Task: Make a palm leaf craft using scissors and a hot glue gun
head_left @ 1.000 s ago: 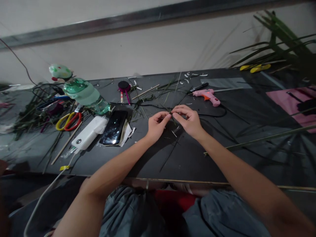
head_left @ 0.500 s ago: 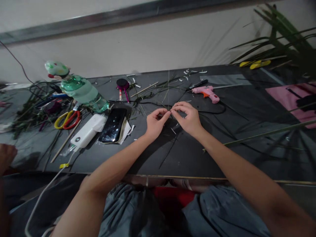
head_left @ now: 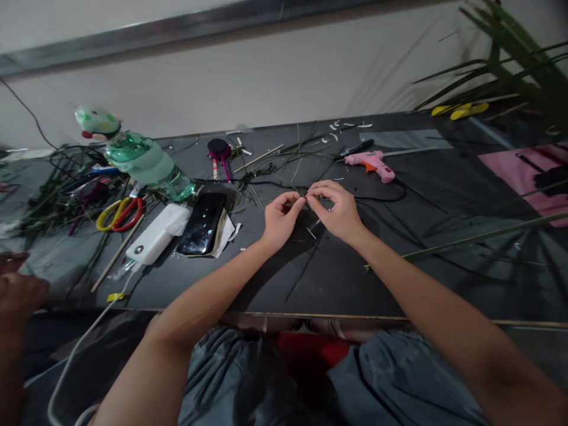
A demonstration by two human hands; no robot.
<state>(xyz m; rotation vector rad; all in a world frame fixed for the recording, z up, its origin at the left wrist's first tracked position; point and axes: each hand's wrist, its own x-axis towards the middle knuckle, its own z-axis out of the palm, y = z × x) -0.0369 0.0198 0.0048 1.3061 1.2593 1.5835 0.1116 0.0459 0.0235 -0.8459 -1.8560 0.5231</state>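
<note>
My left hand (head_left: 280,220) and my right hand (head_left: 338,212) meet above the dark table, thumbs and forefingers pinched tip to tip. A thin leaf strip (head_left: 299,157) stands up from the fingertips; its lower end is hidden between them. Both hands appear to hold this one strip. Below and behind the hands lie loose leaf scraps (head_left: 261,171) and a small white paper shred (head_left: 311,234). Nearest to my right hand is a pink glue gun (head_left: 373,164) with an orange trigger, lying on its side.
To the left lie a phone (head_left: 202,225), a white power bank (head_left: 155,236) with a cable, scissors (head_left: 128,214) and a green bottle (head_left: 146,163). Another person's hand (head_left: 20,293) is at the left edge. Long leaves (head_left: 510,65) and pink cloth (head_left: 510,171) are right.
The leaf strip at my fingertips has shifted slightly, while both hands stay pinched together. At the left edge, the other person's hand has come further into view.
</note>
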